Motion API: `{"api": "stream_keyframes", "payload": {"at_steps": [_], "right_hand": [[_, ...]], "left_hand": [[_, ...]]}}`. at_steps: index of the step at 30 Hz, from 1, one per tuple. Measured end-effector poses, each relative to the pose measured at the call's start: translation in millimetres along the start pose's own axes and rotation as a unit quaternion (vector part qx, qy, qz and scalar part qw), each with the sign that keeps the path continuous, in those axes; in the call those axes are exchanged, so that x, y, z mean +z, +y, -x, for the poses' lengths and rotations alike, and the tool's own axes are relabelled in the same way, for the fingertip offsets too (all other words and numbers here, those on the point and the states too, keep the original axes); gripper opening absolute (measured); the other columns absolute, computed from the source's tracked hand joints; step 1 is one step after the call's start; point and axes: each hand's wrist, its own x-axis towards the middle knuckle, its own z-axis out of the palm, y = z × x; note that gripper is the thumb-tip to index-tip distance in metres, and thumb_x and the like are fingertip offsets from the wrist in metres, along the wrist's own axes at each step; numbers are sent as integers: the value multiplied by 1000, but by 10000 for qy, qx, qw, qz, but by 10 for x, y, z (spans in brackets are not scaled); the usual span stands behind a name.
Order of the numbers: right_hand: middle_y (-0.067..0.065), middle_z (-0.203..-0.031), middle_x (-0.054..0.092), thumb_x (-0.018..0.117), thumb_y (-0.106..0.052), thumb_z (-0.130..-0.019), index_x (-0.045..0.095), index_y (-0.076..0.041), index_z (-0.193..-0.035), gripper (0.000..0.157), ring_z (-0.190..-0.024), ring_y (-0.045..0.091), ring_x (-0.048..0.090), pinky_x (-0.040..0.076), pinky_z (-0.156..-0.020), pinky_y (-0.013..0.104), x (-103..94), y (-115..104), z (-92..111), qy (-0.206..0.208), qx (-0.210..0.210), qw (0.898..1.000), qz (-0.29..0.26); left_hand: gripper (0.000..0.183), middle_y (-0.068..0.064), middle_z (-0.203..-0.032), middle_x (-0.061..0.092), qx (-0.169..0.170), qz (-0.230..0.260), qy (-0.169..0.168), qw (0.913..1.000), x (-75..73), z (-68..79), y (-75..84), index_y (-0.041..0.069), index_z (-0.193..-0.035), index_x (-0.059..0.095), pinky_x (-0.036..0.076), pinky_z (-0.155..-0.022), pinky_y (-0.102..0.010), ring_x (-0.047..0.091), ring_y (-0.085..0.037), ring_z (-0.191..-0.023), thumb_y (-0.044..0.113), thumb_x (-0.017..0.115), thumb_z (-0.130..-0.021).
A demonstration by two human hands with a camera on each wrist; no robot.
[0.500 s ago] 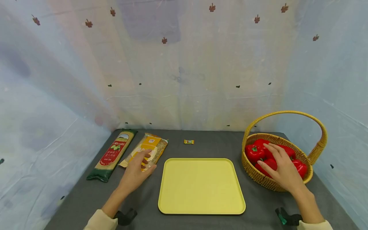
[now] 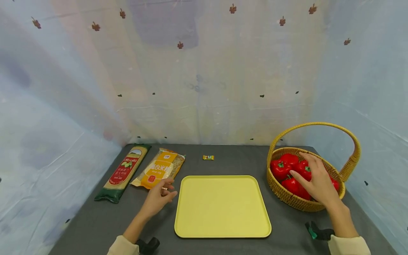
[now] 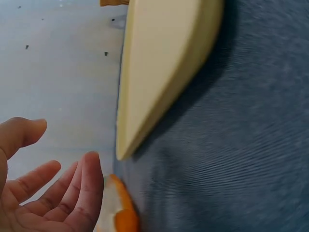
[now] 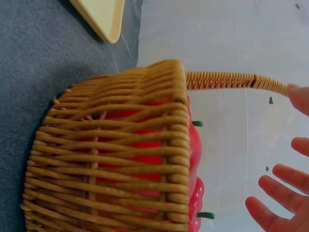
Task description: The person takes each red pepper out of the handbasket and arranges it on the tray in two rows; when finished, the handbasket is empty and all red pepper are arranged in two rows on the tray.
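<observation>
My left hand [image 2: 157, 200] hovers between the yellow tray [image 2: 223, 207] and an orange-and-clear food packet [image 2: 162, 168], fingers loosely bent around nothing. In the left wrist view, the thumb and fingers of that hand [image 3: 63, 193] are apart, near the tray's corner [image 3: 145, 96]. Over the wicker basket [image 2: 287, 198] hangs my right hand [image 2: 318, 182], fingers spread. Several red bell peppers [image 2: 280, 170] lie in the basket, partly hidden by this hand. From the right wrist camera, the fingers [image 4: 285, 188] are above the basket's rim, apart from the peppers [image 4: 195, 150].
A green-and-beige pasta packet [image 2: 125, 170] lies at the far left of the grey table [image 2: 197, 164]. Behind the tray is a small yellow wrapped item [image 2: 208, 157]. The basket's tall handle [image 2: 318, 124] arches over its opening. Pale curtains [image 2: 204, 88] surround the table.
My left hand has moved back from the orange packet, down and slightly right, uncovering its front. My right hand has shifted slightly up over the basket, still holding nothing.
</observation>
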Motion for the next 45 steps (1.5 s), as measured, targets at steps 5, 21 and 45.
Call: {"api": "stream_keyframes", "payload": {"at_steps": [5,21,45], "right_hand": [[26,-131,38,75,-14,-78,37,-4,-140,74,-116,44,37,33,-84,67,-33,24,-42,13,66,10000,-25],[31,-134,33,66,-28,-86,28,-3,-145,74,-114,48,33,31,-82,68,-96,106,-183,-522,758,9957,-59],[36,-132,34,59,-33,-91,26,5,-143,72,-116,52,37,38,-83,64,-25,507,-389,-727,1464,9853,-500]], "left_hand": [[47,-16,-101,56,-239,76,-140,9996,77,-5,-100,1,-125,51,55,-62,-34,60,-19,-69,11,69,-84],[52,-18,-104,56,-453,180,-387,9981,228,-39,-257,-5,-127,48,54,-58,-35,58,-21,-71,9,70,-82],[58,-15,-102,50,-431,309,-619,9967,265,-82,-405,-5,-132,44,51,-55,-28,55,-18,-66,11,70,-83]]}}
